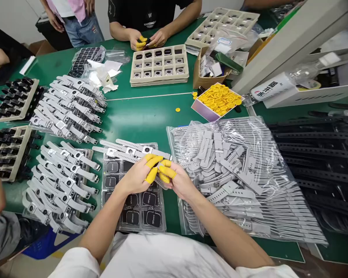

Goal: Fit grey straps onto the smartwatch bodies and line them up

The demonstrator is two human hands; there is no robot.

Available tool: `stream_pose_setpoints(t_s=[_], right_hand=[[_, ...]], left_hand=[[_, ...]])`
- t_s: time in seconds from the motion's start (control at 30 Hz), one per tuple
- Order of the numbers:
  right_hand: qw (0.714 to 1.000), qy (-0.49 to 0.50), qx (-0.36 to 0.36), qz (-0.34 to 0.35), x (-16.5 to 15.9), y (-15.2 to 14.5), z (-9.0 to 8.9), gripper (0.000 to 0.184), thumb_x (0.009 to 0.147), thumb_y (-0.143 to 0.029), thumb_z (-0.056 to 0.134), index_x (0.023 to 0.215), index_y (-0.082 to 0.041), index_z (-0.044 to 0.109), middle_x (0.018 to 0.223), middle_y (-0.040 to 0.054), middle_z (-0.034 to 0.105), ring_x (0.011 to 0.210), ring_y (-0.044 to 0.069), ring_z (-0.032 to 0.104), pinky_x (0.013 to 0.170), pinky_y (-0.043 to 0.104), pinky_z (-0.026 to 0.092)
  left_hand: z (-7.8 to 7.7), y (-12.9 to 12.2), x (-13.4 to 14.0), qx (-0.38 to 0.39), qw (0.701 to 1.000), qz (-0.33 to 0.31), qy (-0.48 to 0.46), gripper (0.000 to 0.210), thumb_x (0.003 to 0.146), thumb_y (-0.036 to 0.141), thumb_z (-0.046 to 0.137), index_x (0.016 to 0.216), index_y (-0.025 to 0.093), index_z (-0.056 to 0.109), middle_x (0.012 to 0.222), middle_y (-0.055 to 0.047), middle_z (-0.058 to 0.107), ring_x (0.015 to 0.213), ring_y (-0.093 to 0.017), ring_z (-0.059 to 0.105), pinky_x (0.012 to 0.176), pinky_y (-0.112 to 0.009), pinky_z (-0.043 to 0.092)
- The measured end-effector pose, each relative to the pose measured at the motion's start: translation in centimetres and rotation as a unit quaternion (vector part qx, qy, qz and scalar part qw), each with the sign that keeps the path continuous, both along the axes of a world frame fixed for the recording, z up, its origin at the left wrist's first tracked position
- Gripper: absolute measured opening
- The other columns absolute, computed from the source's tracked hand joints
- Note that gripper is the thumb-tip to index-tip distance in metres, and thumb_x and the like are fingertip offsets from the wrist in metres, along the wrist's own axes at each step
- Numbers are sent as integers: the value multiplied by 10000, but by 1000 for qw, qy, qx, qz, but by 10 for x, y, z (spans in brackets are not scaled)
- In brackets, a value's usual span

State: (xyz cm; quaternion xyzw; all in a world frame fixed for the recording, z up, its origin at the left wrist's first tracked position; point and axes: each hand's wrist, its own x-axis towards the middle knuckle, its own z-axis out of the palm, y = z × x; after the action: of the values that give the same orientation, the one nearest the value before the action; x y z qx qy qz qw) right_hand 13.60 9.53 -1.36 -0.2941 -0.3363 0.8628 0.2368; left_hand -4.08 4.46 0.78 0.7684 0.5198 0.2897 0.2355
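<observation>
My left hand (140, 173) and my right hand (175, 177) meet over a clear tray (162, 216), yellow finger cots on their fingertips. Between them a grey watch strap (161, 182) shows in part, pinched by my right fingers. My left fingers are closed at the same spot, but what they grip is hidden. Square black watch faces in film (149, 199) fill several tray pockets. Across the tray's far end lie a few watches with grey straps (130, 150). To the right, loose grey straps (217, 154) lie on a large plastic bag of straps (278, 193).
Stacks of grey-strapped watches (66, 173) stand at left, beside trays of black watches (10, 154). Yellow finger cots (220, 98) fill a small box ahead. A co-worker's hands (147, 40) work behind a beige tray (159, 81). A bottle (274, 87) and black straps (319, 162) are at right.
</observation>
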Motion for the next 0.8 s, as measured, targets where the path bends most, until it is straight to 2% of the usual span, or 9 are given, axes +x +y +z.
stream_pose_setpoints(t_s=[0.07, 0.17, 0.3, 0.4, 0.5, 0.57, 0.63, 0.73, 0.8], right_hand=[[998, -18, 56, -6, 1, 0, -1, 340, 887, -549, 701, 871, -234, 574, 526, -80, 487, 420, 103, 339, 427, 239, 281], [973, -86, 215, -8, 5, 3, -2, 303, 932, -531, 674, 965, -231, 644, 625, -49, 551, 533, 135, 437, 512, 264, 350], [904, -167, 392, 39, 10, 7, -1, 265, 1012, -448, 575, 946, -231, 713, 727, -3, 617, 636, 166, 499, 620, 307, 384], [870, -179, 459, 28, 7, 5, -2, 297, 1026, -429, 532, 925, -243, 741, 812, 43, 672, 719, 208, 571, 694, 348, 423], [850, -188, 492, 9, -1, 0, -8, 287, 1023, -449, 541, 1031, -258, 756, 879, 71, 714, 701, 223, 577, 680, 355, 410], [831, -216, 513, 4, -7, -4, -14, 298, 1022, -467, 543, 1091, -255, 742, 825, 71, 713, 611, 209, 525, 612, 334, 346], [804, -251, 540, 3, -14, -8, -20, 311, 1027, -479, 530, 1053, -245, 733, 731, 64, 678, 551, 193, 471, 562, 319, 262], [756, -295, 584, 8, -20, -11, -26, 349, 1046, -477, 495, 953, -231, 724, 683, 65, 641, 534, 180, 460, 531, 320, 191], [720, -315, 618, 4, -19, -10, -23, 368, 1059, -466, 475, 961, -221, 732, 730, 75, 653, 568, 181, 505, 521, 320, 203]], left_hand=[[5, -1, -3, -12, 1000, -7, 3, 546, 1036, 252, 467, 1567, 207, 350, 1415, -173, 596, 1292, -285, 610, 1064, -463, 564], [23, -6, -18, -48, 996, 14, 73, 568, 1023, 202, 446, 1580, 221, 336, 1387, -153, 642, 1218, -281, 667, 990, -447, 599], [55, -20, -58, -66, 971, 91, 210, 411, 1007, 172, 440, 1396, 228, 563, 1201, -94, 741, 1009, -253, 719, 857, -397, 606], [71, -33, -90, -48, 953, 81, 287, 363, 976, 107, 409, 1190, 230, 675, 1091, -87, 757, 971, -264, 694, 864, -425, 562], [69, -41, -110, -85, 946, 73, 303, 356, 952, 83, 411, 1180, 218, 648, 1037, -85, 751, 888, -257, 666, 809, -409, 541], [60, -42, -116, -138, 946, 63, 285, 286, 966, 120, 437, 1161, 206, 628, 1007, -75, 743, 845, -239, 652, 770, -373, 532], [49, -38, -117, -170, 944, 52, 279, 223, 994, 160, 447, 1111, 202, 632, 1026, -69, 735, 878, -230, 653, 810, -369, 518], [36, -30, -112, -155, 934, 71, 315, 224, 1028, 174, 428, 1094, 194, 641, 1067, -77, 712, 982, -240, 640, 925, -413, 473], [29, -28, -108, -125, 926, 103, 341, 206, 1035, 190, 442, 1106, 185, 635, 1061, -88, 694, 1017, -257, 620, 952, -435, 456]])
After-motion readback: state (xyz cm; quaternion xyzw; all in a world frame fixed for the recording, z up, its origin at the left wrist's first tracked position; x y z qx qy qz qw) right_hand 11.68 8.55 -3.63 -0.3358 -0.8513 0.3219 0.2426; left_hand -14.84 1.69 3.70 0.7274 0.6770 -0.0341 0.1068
